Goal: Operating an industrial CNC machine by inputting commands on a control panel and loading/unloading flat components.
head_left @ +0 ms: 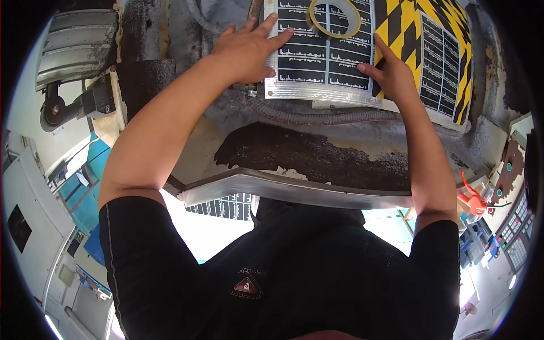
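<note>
A flat sheet of black labels (304, 54) with white markings lies under clear film on a metal surface in front of me. My left hand (245, 52) rests with spread fingers on its left edge. At the sheet's right edge, my right hand (392, 76) lies with index finger and thumb apart, the fingertips touching it. A roll of yellowish tape (358, 21) sits on top of the sheet, between both hands but held by neither. Beside the right hand is a yellow-and-black striped panel (396, 25) bearing another black label sheet (439, 65).
A ribbed grey hose (306, 118) runs below the sheet. Nearer me, a bent metal edge (294, 187) crosses the worn, peeling surface. A ribbed metal cover (79, 42) stands at far left. An orange-red trigger-handled tool (473, 198) and a keypad control panel (517, 232) are at right.
</note>
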Motion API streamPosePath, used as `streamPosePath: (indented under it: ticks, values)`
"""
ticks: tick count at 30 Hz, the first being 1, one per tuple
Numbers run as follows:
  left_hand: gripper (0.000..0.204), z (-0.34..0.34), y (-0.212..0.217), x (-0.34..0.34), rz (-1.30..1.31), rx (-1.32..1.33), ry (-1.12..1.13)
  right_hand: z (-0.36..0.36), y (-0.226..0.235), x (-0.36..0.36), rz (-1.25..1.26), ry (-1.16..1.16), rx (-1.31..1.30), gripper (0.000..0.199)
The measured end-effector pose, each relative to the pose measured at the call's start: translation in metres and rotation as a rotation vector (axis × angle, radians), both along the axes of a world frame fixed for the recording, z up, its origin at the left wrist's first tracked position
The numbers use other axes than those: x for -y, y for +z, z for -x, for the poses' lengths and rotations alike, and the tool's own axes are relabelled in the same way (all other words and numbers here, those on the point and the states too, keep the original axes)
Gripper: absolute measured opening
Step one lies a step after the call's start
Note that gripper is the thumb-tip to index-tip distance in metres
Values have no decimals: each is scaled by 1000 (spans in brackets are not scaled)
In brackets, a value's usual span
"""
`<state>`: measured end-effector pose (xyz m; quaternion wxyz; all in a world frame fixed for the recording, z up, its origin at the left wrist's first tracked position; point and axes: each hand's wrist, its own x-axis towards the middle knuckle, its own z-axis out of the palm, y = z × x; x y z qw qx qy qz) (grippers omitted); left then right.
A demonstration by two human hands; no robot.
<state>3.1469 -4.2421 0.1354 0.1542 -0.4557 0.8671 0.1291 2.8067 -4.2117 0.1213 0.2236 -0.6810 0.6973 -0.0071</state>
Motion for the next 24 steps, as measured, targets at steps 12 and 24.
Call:
streamPosePath:
  ticks: [12,24]
  values:
    - [93,3,6,5,-23,23,-7,1,3,5,-26,-16,-7,89]
    - [100,11,27,3,-110,1,11,-2,11,3,-13,-32,51,92]
